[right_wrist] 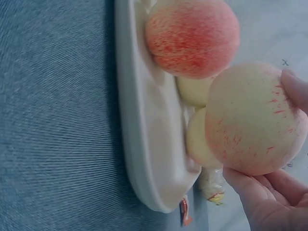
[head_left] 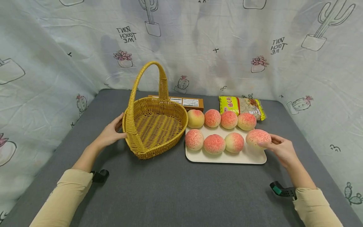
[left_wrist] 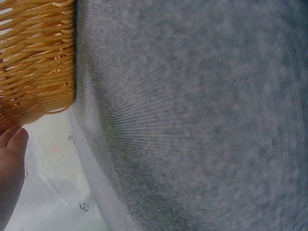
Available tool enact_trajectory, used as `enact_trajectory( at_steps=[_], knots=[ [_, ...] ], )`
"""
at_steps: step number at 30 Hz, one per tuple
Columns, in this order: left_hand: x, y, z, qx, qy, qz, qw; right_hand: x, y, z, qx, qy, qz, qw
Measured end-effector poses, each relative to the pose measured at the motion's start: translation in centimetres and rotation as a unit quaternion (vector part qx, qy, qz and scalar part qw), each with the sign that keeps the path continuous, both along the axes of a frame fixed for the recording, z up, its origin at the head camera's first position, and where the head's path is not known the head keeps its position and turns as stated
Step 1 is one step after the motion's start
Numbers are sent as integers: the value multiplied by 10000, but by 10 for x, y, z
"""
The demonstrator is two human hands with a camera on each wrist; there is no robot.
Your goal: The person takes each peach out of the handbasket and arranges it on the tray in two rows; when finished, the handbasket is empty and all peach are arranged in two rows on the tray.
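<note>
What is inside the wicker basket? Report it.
The wicker basket holds nothing visible: only its bare woven bottom shows. The near rim hides a little of the inside. The left hand touches its side.

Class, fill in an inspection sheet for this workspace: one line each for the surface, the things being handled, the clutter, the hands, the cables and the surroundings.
Surface: grey cloth-covered table.
Things handled: wicker basket with a tall handle, nothing in it; white tray beside it with eight peaches in two rows; the peach at the front right end is gripped.
Clutter: brown box behind the basket; snack packet behind the tray.
Hands: left hand rests against the basket's side; right hand holds the peach.
Cables: nothing seen.
Surroundings: white backdrop sheet printed with cacti on three sides.
</note>
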State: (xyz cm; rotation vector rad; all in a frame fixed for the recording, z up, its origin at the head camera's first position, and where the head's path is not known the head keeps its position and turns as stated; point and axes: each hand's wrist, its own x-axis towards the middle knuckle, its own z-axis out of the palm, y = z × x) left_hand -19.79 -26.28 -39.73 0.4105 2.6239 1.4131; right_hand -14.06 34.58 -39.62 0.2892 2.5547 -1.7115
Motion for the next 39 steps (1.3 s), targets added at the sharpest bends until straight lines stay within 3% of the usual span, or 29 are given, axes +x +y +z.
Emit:
enact_trajectory(
  at_steps=[7,19,26,33,39],
  knots=[
    [0,1,0,12,-24,-4,10000,-3,-5,-9,610,-106,-84,9980],
    [-3,0,0,72,-14,-33,10000,-4,-7,-15,536,-207,134,9983],
    [-2,-1,-3,101,194,-31,9998,-3,-5,-16,838,-162,378,9956],
    [-4,-1,-2,-39,5,11,10000,-3,-8,-12,1377,-31,528,9891],
    [-2,-1,-2,-53,-25,15,10000,-3,-8,-10,1406,-75,815,9867]
  ],
)
